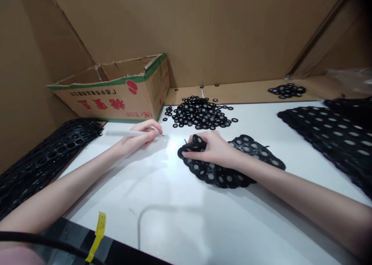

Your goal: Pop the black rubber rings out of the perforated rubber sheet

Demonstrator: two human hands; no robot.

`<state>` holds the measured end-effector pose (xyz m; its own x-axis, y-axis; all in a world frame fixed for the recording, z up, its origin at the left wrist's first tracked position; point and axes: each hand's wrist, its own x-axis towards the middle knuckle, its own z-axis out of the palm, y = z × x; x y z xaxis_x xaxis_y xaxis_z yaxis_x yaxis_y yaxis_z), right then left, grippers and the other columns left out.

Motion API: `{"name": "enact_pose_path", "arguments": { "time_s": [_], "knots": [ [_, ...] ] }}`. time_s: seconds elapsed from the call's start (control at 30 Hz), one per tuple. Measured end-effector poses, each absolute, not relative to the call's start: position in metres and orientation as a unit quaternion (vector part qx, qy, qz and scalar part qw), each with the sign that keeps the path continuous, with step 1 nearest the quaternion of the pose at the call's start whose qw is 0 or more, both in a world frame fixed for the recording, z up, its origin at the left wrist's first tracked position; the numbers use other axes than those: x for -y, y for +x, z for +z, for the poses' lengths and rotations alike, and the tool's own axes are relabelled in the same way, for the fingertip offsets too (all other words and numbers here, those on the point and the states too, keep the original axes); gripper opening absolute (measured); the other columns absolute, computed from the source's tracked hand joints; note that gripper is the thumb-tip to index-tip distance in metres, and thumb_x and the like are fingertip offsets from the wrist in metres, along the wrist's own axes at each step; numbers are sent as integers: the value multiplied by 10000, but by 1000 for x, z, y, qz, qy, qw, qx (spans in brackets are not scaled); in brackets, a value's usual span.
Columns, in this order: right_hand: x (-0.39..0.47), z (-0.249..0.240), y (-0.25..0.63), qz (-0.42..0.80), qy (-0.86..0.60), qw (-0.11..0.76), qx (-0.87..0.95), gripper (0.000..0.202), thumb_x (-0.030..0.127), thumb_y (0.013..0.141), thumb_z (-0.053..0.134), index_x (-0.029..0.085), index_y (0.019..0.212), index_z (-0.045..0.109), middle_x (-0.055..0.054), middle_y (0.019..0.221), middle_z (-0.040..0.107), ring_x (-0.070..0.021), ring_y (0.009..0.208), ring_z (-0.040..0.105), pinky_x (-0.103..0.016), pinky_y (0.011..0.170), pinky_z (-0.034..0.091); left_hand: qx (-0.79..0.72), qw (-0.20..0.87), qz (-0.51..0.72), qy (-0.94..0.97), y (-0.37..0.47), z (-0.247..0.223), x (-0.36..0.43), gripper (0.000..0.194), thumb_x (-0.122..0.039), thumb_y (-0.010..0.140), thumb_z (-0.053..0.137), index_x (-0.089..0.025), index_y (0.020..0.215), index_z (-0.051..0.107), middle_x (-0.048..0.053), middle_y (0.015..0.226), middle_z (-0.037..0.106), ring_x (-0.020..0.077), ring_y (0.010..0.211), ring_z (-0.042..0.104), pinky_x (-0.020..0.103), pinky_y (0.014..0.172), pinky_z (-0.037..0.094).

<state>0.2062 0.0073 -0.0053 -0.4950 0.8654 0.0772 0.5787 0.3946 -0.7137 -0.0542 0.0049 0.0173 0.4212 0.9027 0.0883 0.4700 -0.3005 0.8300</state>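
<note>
My left hand [139,138] grips a thin white pen-like tool [123,133] that lies nearly flat, its dark tip pointing right toward the rubber sheet. My right hand [209,148] presses on and pinches the left edge of a black rubber sheet [232,166] full of round ring shapes, which lies on the white table [174,203]. Just behind both hands is a heap of loose black rings [200,114].
An open cardboard box [122,90] with red print stands at the back left. Stacks of black punched sheets lie at the left [43,156] and at the right [334,133]. A small pile of rings [287,90] sits at the back right. Cardboard walls [221,32] surround the table.
</note>
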Motion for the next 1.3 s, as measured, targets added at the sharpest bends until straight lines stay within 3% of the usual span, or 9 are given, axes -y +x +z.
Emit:
{"name": "enact_pose_path", "arguments": {
  "time_s": [0.17, 0.43, 0.67, 0.77, 0.87, 0.97, 1.07, 1.13, 1.3],
  "knots": [
    [-7, -4, 207, 321, -438, 248, 802, 312, 502, 730, 674, 195, 708, 622, -41, 772, 679, -230, 793, 608, -343, 746, 409, -549, 47, 158, 819, -113, 32, 18, 178, -332, 874, 533, -171, 859, 607, -16, 708, 575, 100, 610, 460, 205, 621, 347],
    [-3, 0, 209, 316, -388, 289, 816, 314, 483, 838, 559, 183, 758, 608, -21, 756, 659, -189, 732, 590, -300, 689, 401, -629, -27, 107, 769, -157, 33, 18, 390, -232, 840, 425, -179, 1164, 636, 89, 1070, 629, 201, 852, 595, 300, 795, 448],
    [5, 10, 192, 236, -379, 343, 827, 286, 457, 779, 683, 194, 874, 625, -48, 871, 693, -234, 861, 606, -359, 816, 372, -457, 392, 193, 775, -59, 37, 34, 564, -405, 792, 656, -164, 1290, 543, 68, 1036, 672, 147, 806, 606, 227, 672, 468],
    [25, 27, 190, 169, -376, 430, 803, 239, 372, 815, 655, 212, 988, 613, -75, 978, 667, -249, 958, 573, -392, 860, 371, -398, 491, 178, 754, -22, 30, 25, 376, -448, 752, 706, -93, 869, 668, -8, 617, 589, 98, 543, 523, 199, 517, 405],
    [66, 45, 192, 126, -372, 543, 742, 80, 275, 868, 544, 216, 828, 582, -65, 843, 627, -222, 845, 545, -387, 806, 388, -374, 547, 262, 701, -2, 38, 10, 387, -460, 713, 748, -91, 756, 639, -11, 576, 569, 84, 475, 502, 203, 473, 412],
    [104, 43, 188, 311, -266, 467, 784, 153, 286, 864, 544, 214, 736, 586, -15, 686, 586, -168, 687, 529, -339, 717, 408, -341, 561, 381, 651, 11, 61, 4, 372, -430, 691, 783, -101, 780, 634, 6, 626, 603, 89, 493, 536, 207, 485, 443],
    [112, 18, 181, 596, -216, 337, 696, 363, 438, 821, 649, 230, 1116, 617, -29, 864, 659, -152, 750, 566, -303, 697, 431, -295, 567, 432, 637, 18, 85, 15, 342, -398, 707, 784, -103, 772, 624, 15, 641, 612, 93, 513, 556, 203, 497, 448],
    [101, -1, 183, 714, -177, 364, 572, 776, 563, 634, 784, 276, 1300, 510, -70, 1059, 661, -170, 824, 591, -312, 715, 453, -283, 562, 439, 642, 15, 96, 28, 325, -380, 719, 781, -101, 776, 626, 29, 654, 629, 98, 526, 566, 202, 506, 450],
    [72, -4, 205, 763, -217, 460, 400, 640, 742, 594, 705, 250, 1002, 684, -90, 1122, 689, -279, 1078, 605, -432, 914, 468, -339, 503, 448, 656, -28, 100, 68, 270, -353, 716, 790, -117, 786, 677, 29, 634, 641, 116, 553, 574, 204, 514, 470]
  ]
}}
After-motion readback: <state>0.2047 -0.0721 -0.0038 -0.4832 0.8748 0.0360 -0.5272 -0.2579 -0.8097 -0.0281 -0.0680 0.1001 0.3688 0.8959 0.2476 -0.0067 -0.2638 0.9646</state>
